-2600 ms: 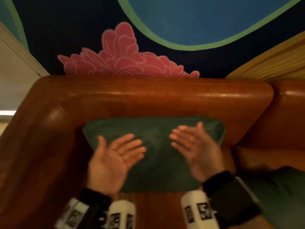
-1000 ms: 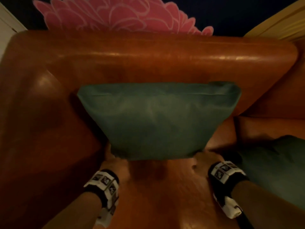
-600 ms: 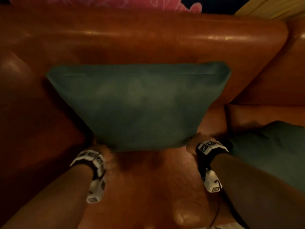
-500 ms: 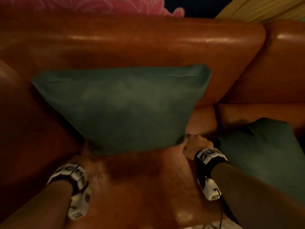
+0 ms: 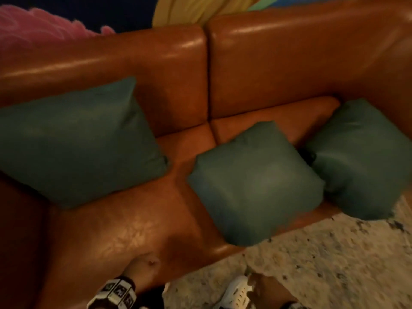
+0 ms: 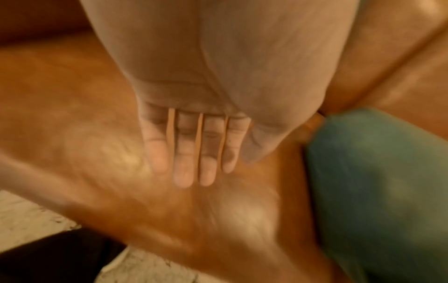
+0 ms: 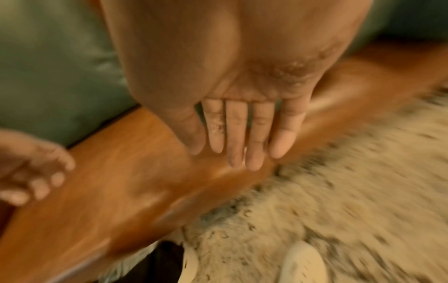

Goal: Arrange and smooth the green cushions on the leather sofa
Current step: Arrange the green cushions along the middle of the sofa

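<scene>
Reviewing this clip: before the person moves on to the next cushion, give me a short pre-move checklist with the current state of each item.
1. Left hand free: ok, fingers straight, holding nothing.
2. Right hand free: ok, fingers straight, holding nothing.
3. Left cushion propped against the backrest: ok.
4. Middle cushion arranged: not ok, it lies flat on the seat, skewed, a corner past the front edge.
5. Right cushion arranged: not ok, it slumps at the sofa's right end, overhanging the seat edge.
6. Cushion surfaces smooth: cannot tell, picture blurred.
</scene>
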Demonstrator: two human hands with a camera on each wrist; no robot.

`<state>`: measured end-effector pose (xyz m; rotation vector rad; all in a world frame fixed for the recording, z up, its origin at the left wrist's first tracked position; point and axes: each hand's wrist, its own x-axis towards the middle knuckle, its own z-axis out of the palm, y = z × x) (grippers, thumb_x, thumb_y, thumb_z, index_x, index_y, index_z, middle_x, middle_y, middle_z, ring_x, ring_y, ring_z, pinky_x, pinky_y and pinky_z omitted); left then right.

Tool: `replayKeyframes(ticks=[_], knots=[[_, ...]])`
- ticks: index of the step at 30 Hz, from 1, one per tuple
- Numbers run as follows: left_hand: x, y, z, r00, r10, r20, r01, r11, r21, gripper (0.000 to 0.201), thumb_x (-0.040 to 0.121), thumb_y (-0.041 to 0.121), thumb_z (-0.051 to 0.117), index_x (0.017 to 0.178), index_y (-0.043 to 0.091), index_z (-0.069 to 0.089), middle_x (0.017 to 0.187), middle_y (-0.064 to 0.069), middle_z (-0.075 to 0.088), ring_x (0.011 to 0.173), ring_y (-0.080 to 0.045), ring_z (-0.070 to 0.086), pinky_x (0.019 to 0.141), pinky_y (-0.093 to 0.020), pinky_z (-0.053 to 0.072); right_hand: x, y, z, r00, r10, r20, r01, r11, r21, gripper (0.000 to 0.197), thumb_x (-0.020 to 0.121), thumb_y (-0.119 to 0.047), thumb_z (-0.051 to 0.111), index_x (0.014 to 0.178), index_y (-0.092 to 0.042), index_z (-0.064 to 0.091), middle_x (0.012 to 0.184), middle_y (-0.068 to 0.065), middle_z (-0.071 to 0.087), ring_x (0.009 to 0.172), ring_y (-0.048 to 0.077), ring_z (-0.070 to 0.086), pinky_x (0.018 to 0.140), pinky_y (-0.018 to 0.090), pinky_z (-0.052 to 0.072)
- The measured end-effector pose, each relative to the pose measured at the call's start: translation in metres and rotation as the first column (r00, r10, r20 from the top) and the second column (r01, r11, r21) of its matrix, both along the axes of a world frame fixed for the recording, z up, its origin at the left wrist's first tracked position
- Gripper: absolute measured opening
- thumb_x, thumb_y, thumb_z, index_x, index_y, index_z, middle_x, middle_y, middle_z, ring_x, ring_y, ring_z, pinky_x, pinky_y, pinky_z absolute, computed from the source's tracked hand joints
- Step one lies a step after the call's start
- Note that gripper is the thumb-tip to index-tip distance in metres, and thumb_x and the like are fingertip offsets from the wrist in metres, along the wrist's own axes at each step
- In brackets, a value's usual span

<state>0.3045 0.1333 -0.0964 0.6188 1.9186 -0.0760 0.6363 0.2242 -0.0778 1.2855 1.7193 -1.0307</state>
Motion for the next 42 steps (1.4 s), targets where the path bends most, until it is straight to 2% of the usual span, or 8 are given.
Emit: replayKeyframes(ticks=[6,10,12,15,24,33,37,42], knots=[[0.074,0.032,0.005,0.994,0.015,0.111,-0.022,0.998,0.064,0.016,0.080,0.020,0.056,0.069,0.027,0.065,0.076,-0.002,0.066,0.073,-0.021,0.060,0.074,-0.036,0.052,0.099,0.024,0.043,0.999,0.014,0.044,-0.013,1.000,-0.018,0.037,0.088,-0.046,0.050,0.123,-0.032,0.054,0.134,-0.004,0.050,0.125,0.020,0.049,0.106,0.030,0.038],[0.082,0.072,0.009,0.999,0.048,0.016,-0.050,0.989,0.137,0.022,0.088,0.017,0.058,0.070,0.030,0.057,0.082,0.004,0.063,0.077,-0.014,0.061,0.070,-0.017,0.049,0.101,0.062,0.049,0.999,0.040,0.002,-0.040,0.999,0.001,0.013,0.090,-0.042,0.052,0.102,-0.036,0.050,0.109,-0.004,0.067,0.101,0.015,0.063,0.084,0.028,0.049],[0.073,0.094,0.005,1.000,0.018,0.021,-0.021,0.990,0.139,0.015,0.093,0.011,0.054,0.087,0.019,0.065,0.095,-0.005,0.065,0.085,-0.016,0.062,0.063,-0.003,0.038,0.081,0.080,0.044,0.996,0.084,-0.011,-0.083,0.995,0.064,0.020,0.090,-0.043,0.049,0.107,-0.034,0.053,0.111,-0.003,0.067,0.101,0.017,0.063,0.083,0.029,0.050],[0.048,0.125,0.005,0.991,0.076,-0.109,-0.063,0.991,0.119,0.030,0.096,0.013,0.050,0.119,-0.001,0.062,0.122,-0.017,0.062,0.115,-0.030,0.057,0.077,-0.021,0.042,0.030,0.115,0.051,0.976,0.214,-0.051,-0.199,0.957,0.209,0.032,0.090,-0.043,0.046,0.116,-0.028,0.056,0.114,0.003,0.066,0.104,0.024,0.063,0.082,0.033,0.051],[-0.026,0.241,-0.024,0.961,0.187,-0.204,-0.115,0.940,0.320,0.027,0.088,0.009,0.053,0.108,0.014,0.070,0.122,-0.009,0.065,0.115,-0.030,0.058,0.098,-0.033,0.044,-0.134,0.248,0.060,0.950,0.298,-0.087,-0.241,0.884,0.400,0.030,0.084,-0.039,0.062,0.111,-0.026,0.061,0.119,0.007,0.063,0.112,0.030,0.059,0.092,0.037,0.048],[-0.041,0.279,-0.093,0.960,-0.279,-0.011,0.278,0.959,-0.052,0.028,0.090,0.019,0.047,0.111,0.014,0.064,0.113,-0.009,0.065,0.098,-0.030,0.063,0.090,-0.042,0.052,-0.166,0.291,0.013,0.961,0.258,0.096,-0.275,0.925,0.263,0.042,0.070,-0.048,0.079,0.101,-0.024,0.066,0.104,0.005,0.066,0.098,0.030,0.063,0.080,0.037,0.052],[-0.032,0.291,-0.040,0.914,-0.390,0.115,0.395,0.918,-0.026,0.037,0.095,0.015,0.050,0.132,0.009,0.054,0.133,-0.009,0.054,0.123,-0.029,0.052,0.066,-0.012,0.044,-0.157,0.297,0.008,0.963,0.236,0.134,-0.262,0.935,0.240,0.045,0.067,-0.047,0.082,0.100,-0.022,0.067,0.103,0.005,0.066,0.097,0.031,0.063,0.082,0.039,0.054],[-0.021,0.278,-0.040,0.842,-0.516,0.156,0.527,0.849,-0.036,0.034,0.096,0.004,0.042,0.127,-0.005,0.052,0.134,-0.021,0.049,0.127,-0.031,0.045,0.091,-0.020,0.035,-0.150,0.293,0.006,0.970,0.225,0.095,-0.242,0.936,0.256,0.032,0.069,-0.049,0.079,0.088,-0.029,0.062,0.097,0.001,0.064,0.095,0.028,0.062,0.078,0.035,0.051]])
